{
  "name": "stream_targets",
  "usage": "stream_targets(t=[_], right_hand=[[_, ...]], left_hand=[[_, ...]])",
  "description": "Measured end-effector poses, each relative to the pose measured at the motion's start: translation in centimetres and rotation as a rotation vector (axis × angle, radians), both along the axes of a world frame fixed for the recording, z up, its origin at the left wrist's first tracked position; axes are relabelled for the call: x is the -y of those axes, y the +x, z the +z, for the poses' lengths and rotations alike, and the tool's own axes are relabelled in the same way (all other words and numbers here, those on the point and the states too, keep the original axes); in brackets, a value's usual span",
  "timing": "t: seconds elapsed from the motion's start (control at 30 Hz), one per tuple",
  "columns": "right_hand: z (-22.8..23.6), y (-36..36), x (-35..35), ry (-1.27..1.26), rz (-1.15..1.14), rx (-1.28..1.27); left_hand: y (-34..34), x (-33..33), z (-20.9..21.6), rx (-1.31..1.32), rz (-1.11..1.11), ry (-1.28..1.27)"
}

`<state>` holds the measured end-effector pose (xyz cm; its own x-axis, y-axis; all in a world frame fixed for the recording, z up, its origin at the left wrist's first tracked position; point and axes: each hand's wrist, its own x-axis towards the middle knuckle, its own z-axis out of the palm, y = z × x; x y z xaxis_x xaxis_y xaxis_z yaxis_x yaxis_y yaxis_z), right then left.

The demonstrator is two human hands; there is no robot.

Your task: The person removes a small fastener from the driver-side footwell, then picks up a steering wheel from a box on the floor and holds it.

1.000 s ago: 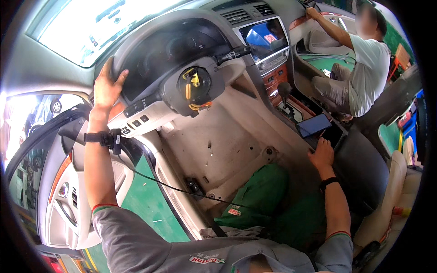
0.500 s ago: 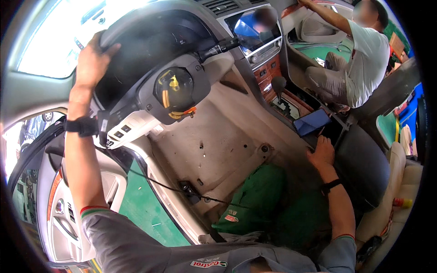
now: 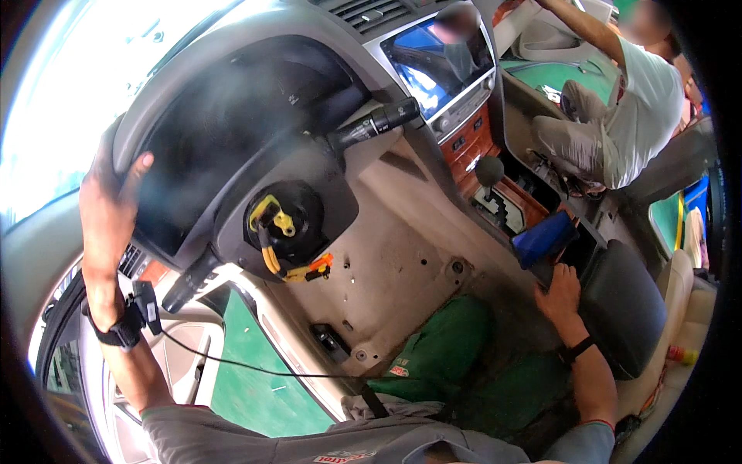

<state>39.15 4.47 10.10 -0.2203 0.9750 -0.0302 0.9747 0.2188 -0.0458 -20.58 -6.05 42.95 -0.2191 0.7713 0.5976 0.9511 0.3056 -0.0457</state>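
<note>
Two hands: left hand (image 3: 108, 201) clasps dash hood (image 3: 220, 52), best held firm; right hand (image 3: 559, 298) half-curled beside armrest (image 3: 624, 305), hold unclear.

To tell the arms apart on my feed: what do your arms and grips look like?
Left grip and right grip: ungloved. On the left, a wide black strap, dark device, thin black cable; on the right, a slim black band. Short grey sleeves, red-and-green trim.

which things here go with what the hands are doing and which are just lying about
At the hands:
- instrument cluster hood, gripped by the left hand
- smartphone, nearest the right hand

Just around, untouched:
- gear shifter
- touchscreen
- yellow connector on the steering column
- small black part on the floor
</note>
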Motion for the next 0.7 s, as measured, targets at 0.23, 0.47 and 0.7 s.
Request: stream_targets(t=[0.23,0.47,0.7], right_hand=[[0.2,0.0,0.0,-0.067,-0.022,-0.027],[0.8,0.9,-0.1,-0.113,0.06,-0.111],[0.1,1.5,-0.4,-0.149,0.062,-0.149]], left_hand=[[-0.7,0.4,0.0,-0.085,-0.067,-0.016],[-0.5,0.4,0.8,0.096,-0.142,-0.095],[-3.0,1.1,0.2,0.427,-0.369,-0.066]])
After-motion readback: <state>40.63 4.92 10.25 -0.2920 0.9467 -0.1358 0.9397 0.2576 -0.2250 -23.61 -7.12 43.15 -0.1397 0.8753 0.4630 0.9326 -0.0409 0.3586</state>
